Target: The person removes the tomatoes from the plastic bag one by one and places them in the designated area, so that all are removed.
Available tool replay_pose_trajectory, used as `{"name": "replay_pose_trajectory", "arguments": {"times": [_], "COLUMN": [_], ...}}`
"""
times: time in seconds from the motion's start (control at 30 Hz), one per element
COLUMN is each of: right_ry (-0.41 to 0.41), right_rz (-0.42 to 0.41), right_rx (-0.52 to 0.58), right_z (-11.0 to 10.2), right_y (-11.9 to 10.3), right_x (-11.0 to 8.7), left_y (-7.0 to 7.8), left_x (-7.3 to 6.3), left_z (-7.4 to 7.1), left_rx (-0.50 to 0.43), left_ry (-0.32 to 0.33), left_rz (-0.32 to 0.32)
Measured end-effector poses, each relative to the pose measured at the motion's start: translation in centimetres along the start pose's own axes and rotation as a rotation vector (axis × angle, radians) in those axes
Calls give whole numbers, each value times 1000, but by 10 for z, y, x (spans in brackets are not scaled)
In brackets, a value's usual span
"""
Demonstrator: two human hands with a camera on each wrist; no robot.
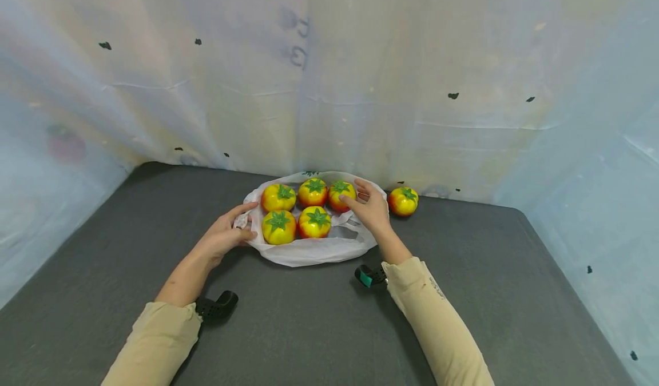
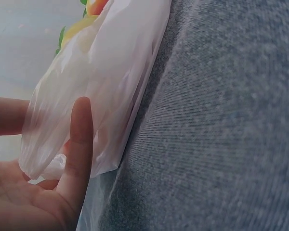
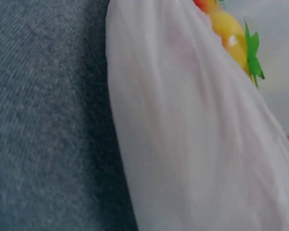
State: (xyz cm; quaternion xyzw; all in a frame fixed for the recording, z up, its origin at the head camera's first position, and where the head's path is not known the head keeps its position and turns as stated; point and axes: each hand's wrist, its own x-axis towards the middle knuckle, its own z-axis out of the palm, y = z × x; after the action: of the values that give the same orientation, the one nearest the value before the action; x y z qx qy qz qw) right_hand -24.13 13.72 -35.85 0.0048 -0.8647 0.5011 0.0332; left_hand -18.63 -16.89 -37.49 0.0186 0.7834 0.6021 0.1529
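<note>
A white plastic bag [image 1: 304, 256] lies on the dark table with its mouth spread wide. Inside it sit several yellow-and-red tomatoes with green leafy tops, among them a front-left tomato [image 1: 278, 234] and a back-middle tomato [image 1: 312, 184]. My left hand [image 1: 226, 230] holds the bag's left end, thumb on the near side and fingers on the far side. At the bag's right, my right hand [image 1: 372, 207] reaches over the rim and holds the back-right tomato [image 1: 337, 188], its thumb across that tomato's right side. In the right wrist view the bag's wall [image 3: 173, 120] hides most of this hand.
One more tomato [image 1: 403, 202] stands outside the bag on the right, close to the pale plastic sheet [image 1: 360, 88] behind the table. Similar sheeting hangs at both sides. Dark grey fabric covers the tabletop [image 1: 298, 329]. A black strap device [image 1: 218, 306] sits on the left wrist.
</note>
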Motion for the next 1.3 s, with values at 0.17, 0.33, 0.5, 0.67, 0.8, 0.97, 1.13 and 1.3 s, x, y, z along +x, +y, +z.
{"name": "replay_pose_trajectory", "arguments": {"times": [0.17,0.33,0.5,0.67,0.8,0.97,1.13,1.3], "right_ry": [3,-18,-23,-25,-21,-17,-18,-9], "right_rz": [5,27,45,69,83,76,73,62], "right_rx": [-13,-45,-55,-47,-37,-26,-27,-34], "right_z": [3,6,7,7,8,10,11,8], "right_y": [0,0,2,4,5,5,3,-1], "right_x": [3,4,6,6,6,6,5,2], "left_y": [2,2,2,1,1,0,1,0], "left_x": [0,0,2,2,1,0,-1,-1], "left_z": [2,4,4,6,7,6,4,3], "left_rx": [12,12,6,17,20,17,16,13], "left_ry": [16,16,11,21,30,37,33,24], "left_rz": [-9,-6,-10,-29,-37,-43,-35,-24]}}
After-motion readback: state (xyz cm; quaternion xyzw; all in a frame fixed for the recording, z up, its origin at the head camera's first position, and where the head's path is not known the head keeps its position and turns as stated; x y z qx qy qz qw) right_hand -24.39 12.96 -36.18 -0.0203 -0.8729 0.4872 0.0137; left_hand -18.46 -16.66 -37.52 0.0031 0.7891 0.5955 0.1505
